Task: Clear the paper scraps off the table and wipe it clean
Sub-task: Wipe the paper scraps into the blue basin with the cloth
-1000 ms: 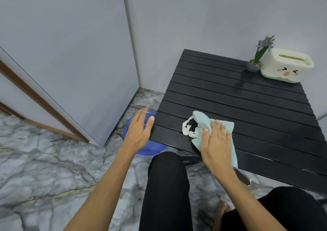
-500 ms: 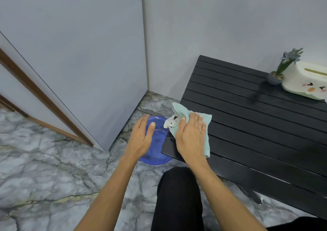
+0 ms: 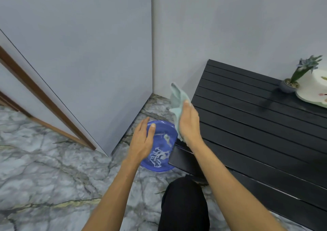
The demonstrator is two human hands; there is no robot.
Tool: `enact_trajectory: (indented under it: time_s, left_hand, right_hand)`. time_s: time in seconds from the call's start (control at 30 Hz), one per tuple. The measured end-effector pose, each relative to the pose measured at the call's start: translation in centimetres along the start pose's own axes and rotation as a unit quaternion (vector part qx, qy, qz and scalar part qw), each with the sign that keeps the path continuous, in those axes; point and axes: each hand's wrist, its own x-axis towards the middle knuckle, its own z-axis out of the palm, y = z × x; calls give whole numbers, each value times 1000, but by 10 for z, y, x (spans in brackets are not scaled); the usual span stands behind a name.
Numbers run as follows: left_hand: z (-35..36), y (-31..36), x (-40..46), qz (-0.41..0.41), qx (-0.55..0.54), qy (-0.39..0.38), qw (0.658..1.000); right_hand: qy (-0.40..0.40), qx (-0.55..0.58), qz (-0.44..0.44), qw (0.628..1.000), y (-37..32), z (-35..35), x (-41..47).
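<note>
Scraps (image 3: 158, 157) now in one basin (image 3: 162, 124); cloth (image 3: 178, 98) lifted.

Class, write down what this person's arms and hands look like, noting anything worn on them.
Both forearms are bare to the frame's edge; no sleeves show. The left hand and right hand wear no gloves, rings, watch or bracelet that I can see. The only clothing in view is black trousers.

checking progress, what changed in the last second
The right hand swept the cloth left, off the table edge, pushing the paper scraps into the blue basin; it now holds the cloth lifted. The left hand stayed at the basin; plant and tissue box unmoved.
</note>
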Motion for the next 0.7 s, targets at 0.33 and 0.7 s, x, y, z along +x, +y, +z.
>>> enact_trajectory:
  time_s: [0.33,0.7]
  left_hand:
    - [33,63,-19,88,2,-87,992]
    - [62,95,-29,150,157,-136,967]
  right_hand:
    - [124,78,70,987,-39,-133,-8]
    - [-6,-321,-40,946,56,-173,-49]
